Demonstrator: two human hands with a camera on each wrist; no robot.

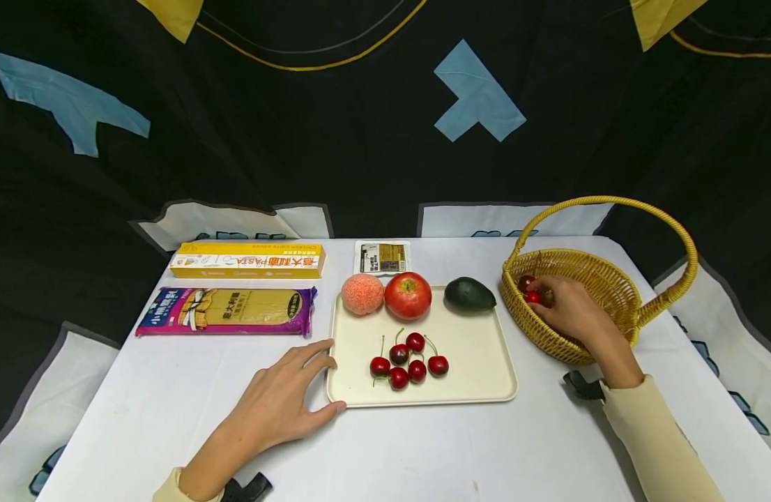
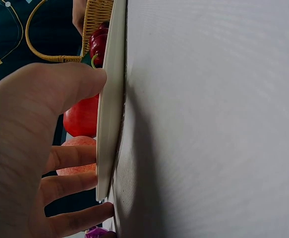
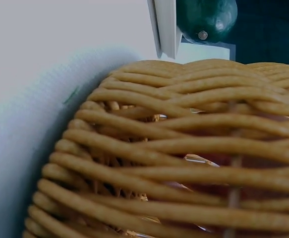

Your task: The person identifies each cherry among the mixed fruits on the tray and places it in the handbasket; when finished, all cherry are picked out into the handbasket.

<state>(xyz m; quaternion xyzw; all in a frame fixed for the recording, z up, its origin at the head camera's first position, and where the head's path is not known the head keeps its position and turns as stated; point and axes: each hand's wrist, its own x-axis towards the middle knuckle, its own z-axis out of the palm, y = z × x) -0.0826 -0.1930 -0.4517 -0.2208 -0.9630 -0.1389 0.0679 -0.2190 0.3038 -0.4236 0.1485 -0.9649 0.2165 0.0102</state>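
My left hand (image 1: 275,401) is at the left edge of a cream tray (image 1: 479,380), fingers spread, fingertips and thumb right at its rim. In the left wrist view the thumb (image 2: 80,82) lies against the tray's side wall. Several dark red cherries (image 1: 417,371), some with green stems, lie on the tray's front half. Behind them sit a pinkish-orange bumpy ball (image 1: 362,293), a red apple (image 1: 408,295) and an avocado (image 1: 470,295). My right hand (image 1: 570,310) reaches inside a wicker basket (image 1: 601,268) and pinches a cherry (image 1: 532,298); a darker cherry (image 1: 525,283) is beside it.
A yellow pasta box (image 1: 247,261) and a purple noodle packet (image 1: 235,311) lie left of the tray. A small flat sachet (image 1: 382,257) lies behind it. The basket's tall handle (image 1: 683,240) arches over its opening. Dark patterned cloth (image 1: 360,139) hangs behind the white table.
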